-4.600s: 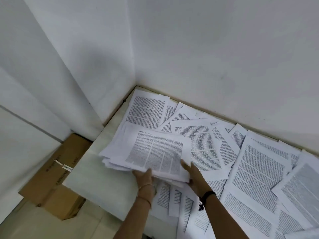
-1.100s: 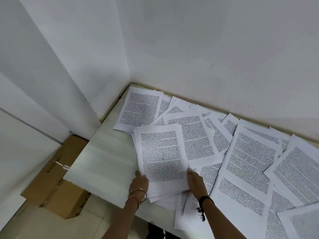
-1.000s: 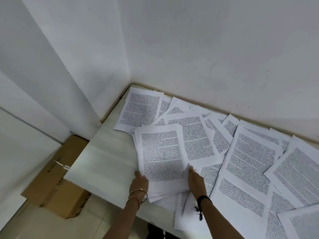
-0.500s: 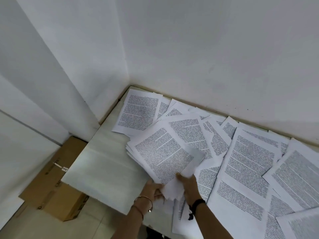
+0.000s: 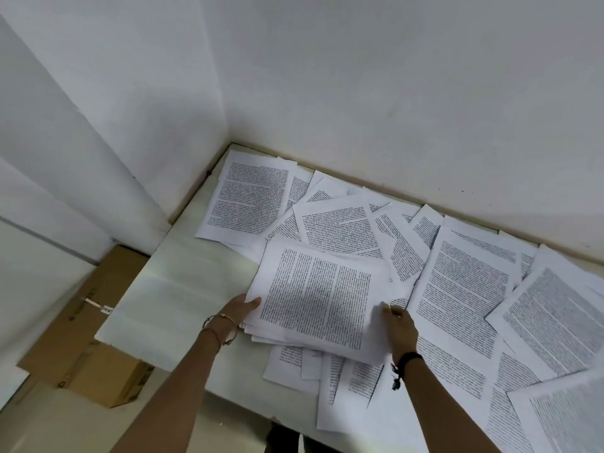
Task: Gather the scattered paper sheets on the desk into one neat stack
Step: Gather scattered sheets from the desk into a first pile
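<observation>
Here both hands, left hand [image 5: 240, 310] and right hand [image 5: 400, 326], grip the stack [image 5: 318, 297]; its print is unreadable.

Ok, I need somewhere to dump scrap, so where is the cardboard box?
In the head view the cardboard box sits on the floor at lower left, beside and below the desk's left edge, near the wall.

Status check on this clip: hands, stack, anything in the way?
Left hand and right hand grip the partial stack at its sides. Many loose sheets cover the desk. Nothing blocking.
</observation>
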`<state>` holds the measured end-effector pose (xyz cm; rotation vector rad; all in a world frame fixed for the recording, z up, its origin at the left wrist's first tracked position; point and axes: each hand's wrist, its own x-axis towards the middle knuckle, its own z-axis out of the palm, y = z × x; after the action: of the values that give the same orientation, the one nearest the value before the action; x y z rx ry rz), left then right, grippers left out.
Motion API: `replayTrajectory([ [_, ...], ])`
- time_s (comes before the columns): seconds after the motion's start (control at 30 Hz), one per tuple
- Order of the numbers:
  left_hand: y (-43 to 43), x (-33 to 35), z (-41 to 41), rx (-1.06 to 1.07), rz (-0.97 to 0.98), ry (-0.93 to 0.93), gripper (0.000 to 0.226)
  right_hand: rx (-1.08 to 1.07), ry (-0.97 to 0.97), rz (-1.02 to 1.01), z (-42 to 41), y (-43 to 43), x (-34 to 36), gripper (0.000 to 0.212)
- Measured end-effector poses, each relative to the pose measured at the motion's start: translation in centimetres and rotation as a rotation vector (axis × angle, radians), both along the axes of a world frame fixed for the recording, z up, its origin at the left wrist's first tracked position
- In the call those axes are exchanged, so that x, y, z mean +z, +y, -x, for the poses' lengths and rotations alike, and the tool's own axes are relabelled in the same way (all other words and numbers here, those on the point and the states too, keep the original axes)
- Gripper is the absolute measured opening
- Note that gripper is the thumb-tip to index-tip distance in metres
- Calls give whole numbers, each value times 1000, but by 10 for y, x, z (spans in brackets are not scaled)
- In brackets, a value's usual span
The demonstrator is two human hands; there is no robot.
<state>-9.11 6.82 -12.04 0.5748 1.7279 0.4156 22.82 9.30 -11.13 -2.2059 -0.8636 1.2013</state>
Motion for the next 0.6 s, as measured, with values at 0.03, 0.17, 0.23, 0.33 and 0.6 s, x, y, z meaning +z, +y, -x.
replayTrajectory([
  [0.03, 2, 2, -4, -40, 20, 40, 50, 9, -43, 5, 3, -3, -1, 37],
  [0.17, 1, -1, -7, -94, 85, 79, 60, 89, -118, 33, 18, -12, 1, 45],
  [0.23, -1, -5, -3, -74, 105, 58, 62, 132, -98, 32, 23, -14, 0, 47],
  [0.33, -4, -3, -2, -38, 95, 71, 62, 9, -101, 26, 27, -12, 1, 41],
  [0.6, -8, 2, -1, -92, -102, 139, 48, 161, -20, 58, 35, -12, -2, 36],
])
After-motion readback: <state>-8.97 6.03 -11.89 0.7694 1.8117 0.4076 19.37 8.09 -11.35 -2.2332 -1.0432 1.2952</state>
